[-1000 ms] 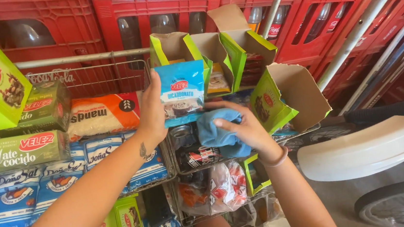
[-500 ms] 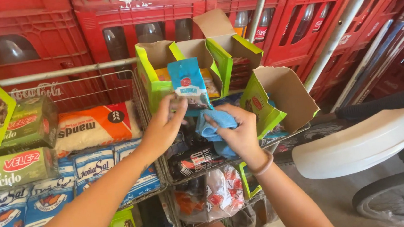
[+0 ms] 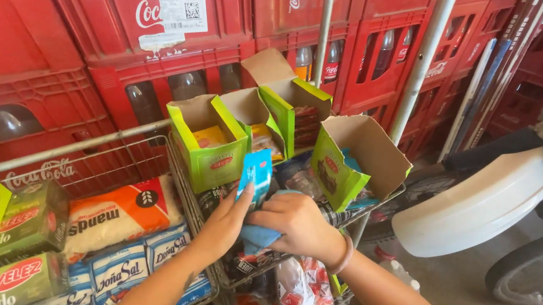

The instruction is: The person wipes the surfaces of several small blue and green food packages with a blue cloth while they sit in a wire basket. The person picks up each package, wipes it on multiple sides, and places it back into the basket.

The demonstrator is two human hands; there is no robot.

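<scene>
Between both hands, the blue packet (image 3: 255, 177) sits lower than half a second ago. Left hand (image 3: 225, 222) pinches its edge; right hand (image 3: 301, 225) presses a blue cloth (image 3: 257, 237) beneath it.

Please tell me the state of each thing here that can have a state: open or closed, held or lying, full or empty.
Left hand: holding the blue packet.
Right hand: closed on the blue cloth.
Blue packet: held upright.
Blue cloth: bunched under the right hand.
Green cartons: flaps open, packets inside.
Red crates: stacked, holding bottles.
</scene>
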